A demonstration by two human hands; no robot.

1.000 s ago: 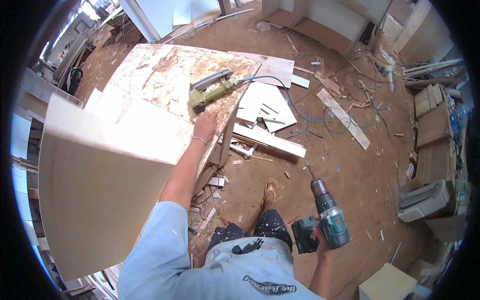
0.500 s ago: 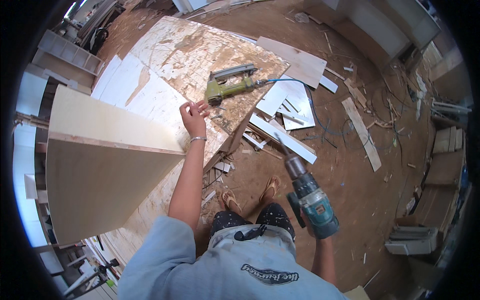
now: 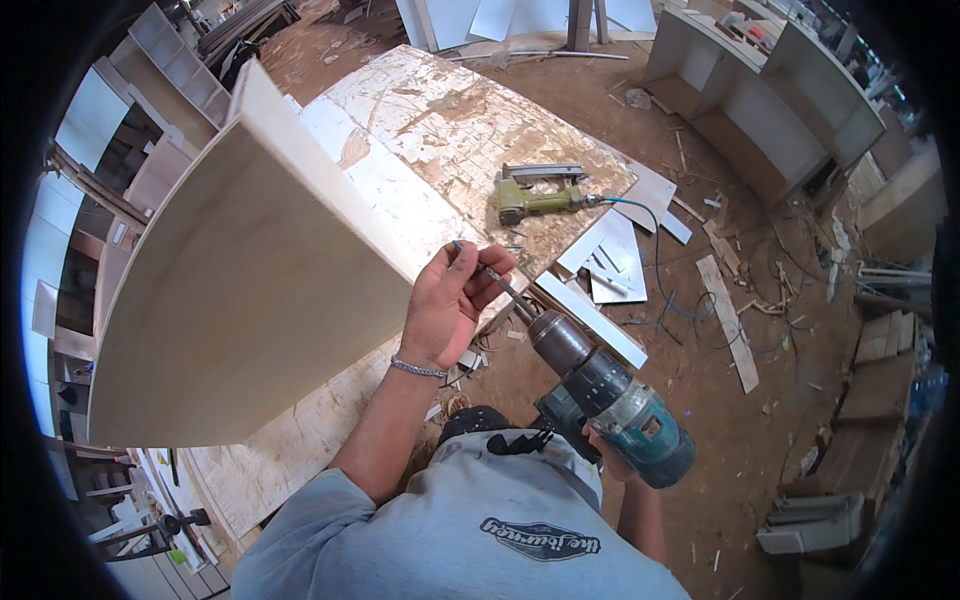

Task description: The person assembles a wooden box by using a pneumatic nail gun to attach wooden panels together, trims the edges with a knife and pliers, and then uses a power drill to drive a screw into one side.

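A teal and black cordless drill is gripped in my right hand, which is mostly hidden under the drill's body. Its long bit points up and left into the fingers of my left hand. Those fingers pinch a small dark screw at the tip of the bit. Left of my left hand, a pale wooden panel piece stands on the worn workbench. A green nail gun lies on the bench just beyond my left hand.
A blue air hose runs from the nail gun down to the floor. White and wooden offcuts lie beside the bench's right edge, and a long strip lies farther right. Cabinet carcasses stand at the back right.
The drill has swung left and up, and my left hand has come back from beside the nail gun to meet its bit. The view has shifted, with the panel appearing more upright.
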